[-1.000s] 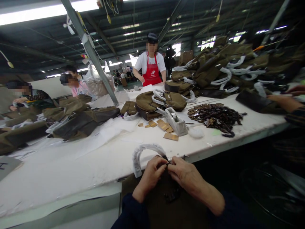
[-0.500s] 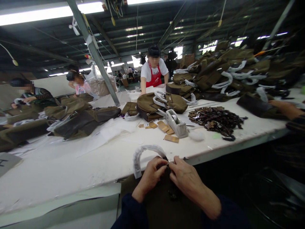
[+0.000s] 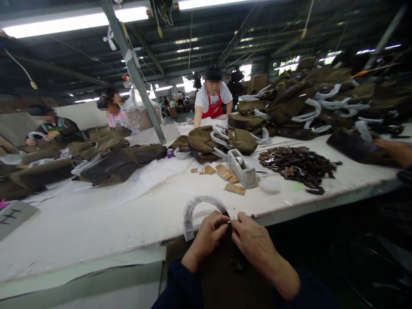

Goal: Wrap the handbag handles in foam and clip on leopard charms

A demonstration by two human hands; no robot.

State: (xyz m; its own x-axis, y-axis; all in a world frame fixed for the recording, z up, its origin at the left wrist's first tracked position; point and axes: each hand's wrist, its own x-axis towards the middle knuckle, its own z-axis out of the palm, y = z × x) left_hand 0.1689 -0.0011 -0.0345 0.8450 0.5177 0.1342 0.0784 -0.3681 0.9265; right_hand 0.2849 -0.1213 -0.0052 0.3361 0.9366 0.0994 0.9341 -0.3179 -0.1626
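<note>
An olive bag lies at the table's front edge, against my body. Its handle, wrapped in white paper, arches up onto the white table top. My left hand and my right hand meet over the bag near the handle's right end. Both hands are closed, fingertips pinched round a small dark, shiny piece between them. What each set of fingers grips is too small to name. Below my right hand a dark object hangs against the bag.
A tape dispenser, tan tags and a pile of dark brown pieces lie on the table. Olive bags stand behind. A person in a red apron leans in opposite; another person's hand is at right.
The view has shifted slightly, so the surroundings appear a little further right. My hands keep the same pinch over the bag. At far left, a co-worker's hands have moved.
</note>
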